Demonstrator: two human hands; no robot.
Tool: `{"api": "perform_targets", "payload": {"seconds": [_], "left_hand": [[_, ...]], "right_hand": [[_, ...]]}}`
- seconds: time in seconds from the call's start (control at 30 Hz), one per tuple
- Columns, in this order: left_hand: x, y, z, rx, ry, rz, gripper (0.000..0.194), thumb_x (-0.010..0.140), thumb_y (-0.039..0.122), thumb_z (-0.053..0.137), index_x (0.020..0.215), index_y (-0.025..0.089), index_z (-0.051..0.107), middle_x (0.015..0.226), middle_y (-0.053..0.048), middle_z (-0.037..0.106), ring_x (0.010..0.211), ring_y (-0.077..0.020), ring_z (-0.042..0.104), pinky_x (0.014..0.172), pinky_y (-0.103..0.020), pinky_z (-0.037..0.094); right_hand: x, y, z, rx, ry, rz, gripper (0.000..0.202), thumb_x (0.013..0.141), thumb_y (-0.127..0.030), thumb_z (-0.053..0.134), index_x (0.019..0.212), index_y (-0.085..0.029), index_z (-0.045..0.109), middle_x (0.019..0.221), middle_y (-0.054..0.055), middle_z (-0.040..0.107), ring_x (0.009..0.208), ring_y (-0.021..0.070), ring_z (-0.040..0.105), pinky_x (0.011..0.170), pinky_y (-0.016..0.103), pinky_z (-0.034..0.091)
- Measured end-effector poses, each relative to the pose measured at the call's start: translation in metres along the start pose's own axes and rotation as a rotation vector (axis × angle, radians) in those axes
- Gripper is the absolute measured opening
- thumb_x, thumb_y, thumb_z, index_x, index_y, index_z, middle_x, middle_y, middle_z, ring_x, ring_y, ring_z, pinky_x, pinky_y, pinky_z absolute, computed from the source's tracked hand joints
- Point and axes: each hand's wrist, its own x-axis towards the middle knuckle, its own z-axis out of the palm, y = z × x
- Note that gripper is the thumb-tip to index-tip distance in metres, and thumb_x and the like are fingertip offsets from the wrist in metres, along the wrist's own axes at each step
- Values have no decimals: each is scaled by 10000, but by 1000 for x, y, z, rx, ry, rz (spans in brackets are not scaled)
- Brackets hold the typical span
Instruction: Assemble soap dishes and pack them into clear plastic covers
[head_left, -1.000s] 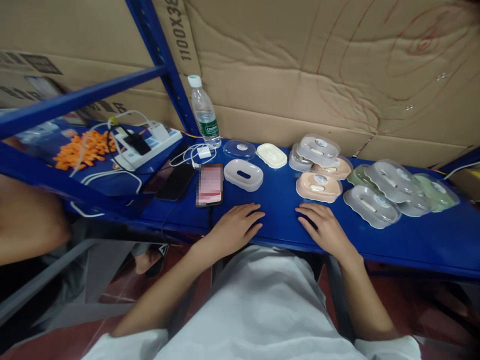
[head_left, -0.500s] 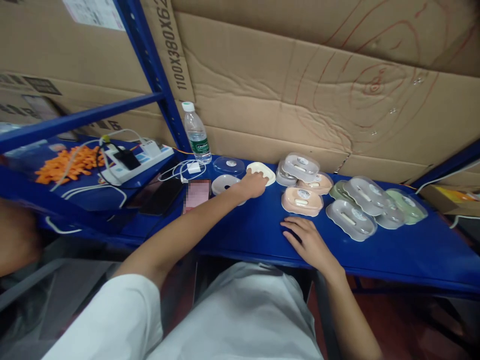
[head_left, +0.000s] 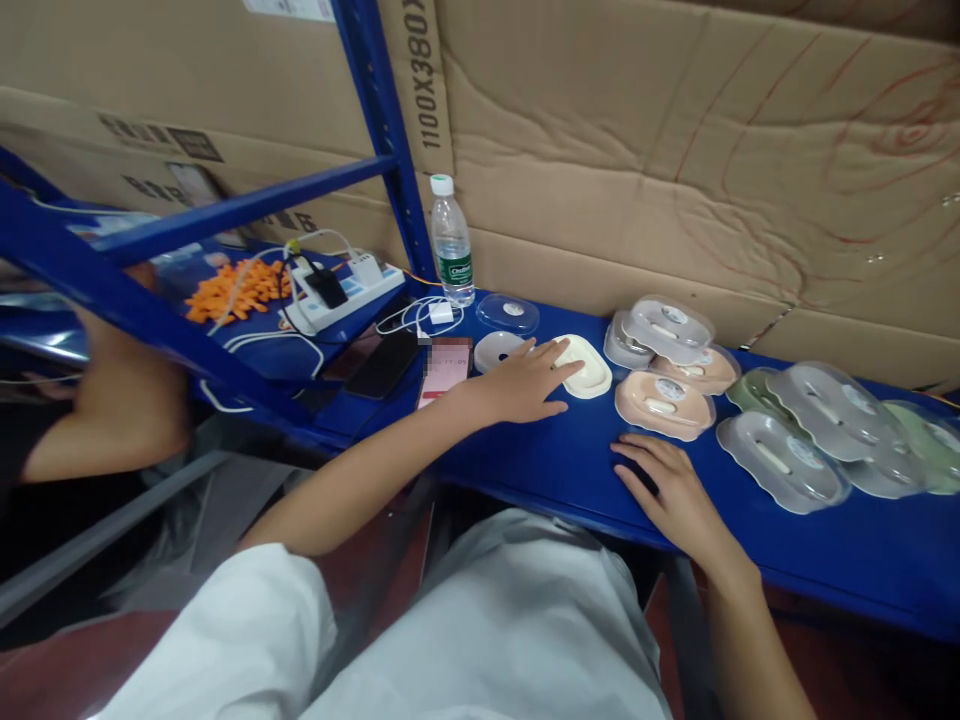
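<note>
My left hand (head_left: 521,385) reaches over the blue shelf (head_left: 570,460), fingers spread and lying on the left part of a cream oval soap-dish insert (head_left: 592,372); its thumb rests on the shelf below. Just behind the hand sits a white oval base (head_left: 495,348), and farther back a clear lid (head_left: 508,313). My right hand (head_left: 671,490) lies flat, palm down, on the shelf near its front edge and holds nothing. A peach soap dish under a clear cover (head_left: 664,405) is just beyond it.
Several covered soap dishes (head_left: 784,460) are piled at the right. A water bottle (head_left: 452,240), two phones (head_left: 386,362), a power strip with cables (head_left: 349,290) and orange pieces (head_left: 240,285) lie at the left. Another person's arm (head_left: 112,400) is at far left. Cardboard backs the shelf.
My left hand left the shelf's front edge, reached to the cream insert and slid it nearer, away from the clear lid. My right hand stayed flat. The camera turned left.
</note>
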Motion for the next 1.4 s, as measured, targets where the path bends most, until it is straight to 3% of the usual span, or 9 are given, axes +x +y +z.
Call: {"api": "perform_targets", "payload": {"seconds": [0.17, 0.3, 0.5, 0.77, 0.87, 0.97, 1.03, 1.2, 1.4], "left_hand": [[-10, -49, -29, -114, -200, -91, 954, 864, 697, 755, 1653, 292, 403, 1795, -180, 222, 1663, -423, 191, 1301, -672, 147], [-11, -77, -35, -172, -317, -84, 1095, 726, 695, 853, 1660, 373, 381, 1809, -127, 207, 1662, -417, 195, 1282, -647, 233], [-9, -86, -22, -195, -205, -46, 987, 766, 453, 878, 1634, 360, 417, 1797, -128, 247, 1639, -395, 277, 1278, -637, 241], [-10, -91, -22, -172, -70, -54, 773, 834, 393, 868, 1538, 335, 554, 1700, -105, 438, 1549, -360, 425, 1252, -546, 303], [-16, -77, -20, -45, -55, -93, 525, 911, 423, 814, 1402, 304, 673, 1677, -107, 474, 1499, -370, 488, 1196, -528, 377], [-31, -40, -16, 60, -8, -87, 287, 1033, 304, 659, 1297, 212, 726, 1454, -148, 668, 1351, -352, 621, 1111, -499, 451], [-46, -8, -12, 89, 32, -67, 261, 1061, 217, 580, 1270, 157, 726, 1321, -166, 721, 1286, -352, 656, 1097, -500, 460], [-89, 55, 5, 152, 136, 151, 210, 1082, 269, 567, 1108, 141, 732, 1148, -127, 756, 1024, -297, 727, 951, -463, 554], [-118, 62, 22, 39, 366, 150, 239, 1119, 256, 505, 1248, 156, 681, 1280, -94, 760, 1133, -251, 716, 1027, -434, 555]], "right_hand": [[25, -5, -10, -23, -97, -106, 388, 1097, -404, 524, 1449, -305, 654, 1445, 98, 694, 1307, 307, 685, 1129, 561, 567], [72, -13, -10, -104, -109, -214, 437, 1096, -378, 495, 1496, -262, 627, 1540, 146, 619, 1359, 347, 654, 1150, 586, 553], [125, -14, 20, -224, -77, -192, 597, 1080, -391, 529, 1602, -106, 478, 1655, 277, 455, 1515, 422, 497, 1202, 624, 479], [118, -12, 33, -219, -67, -135, 545, 1096, -422, 469, 1546, -125, 547, 1510, 231, 631, 1500, 411, 515, 1209, 642, 459], [115, -15, 27, -204, -66, -128, 510, 1086, -415, 492, 1499, -132, 588, 1445, 220, 674, 1460, 404, 554, 1208, 620, 471], [114, -17, 25, -199, -82, -113, 482, 1074, -397, 520, 1475, -141, 599, 1414, 206, 691, 1444, 401, 569, 1200, 609, 487], [113, -17, 24, -192, -107, -111, 472, 1052, -342, 548, 1473, -132, 590, 1432, 211, 679, 1460, 406, 552, 1196, 619, 489], [108, -15, 17, -91, -218, -206, 633, 905, -90, 541, 1537, -119, 521, 1561, 192, 594, 1549, 374, 461, 1230, 587, 468], [66, -20, 8, 32, -195, -275, 687, 993, -166, 569, 1653, -224, 388, 1629, 167, 535, 1580, 346, 422, 1273, 634, 397]]}}
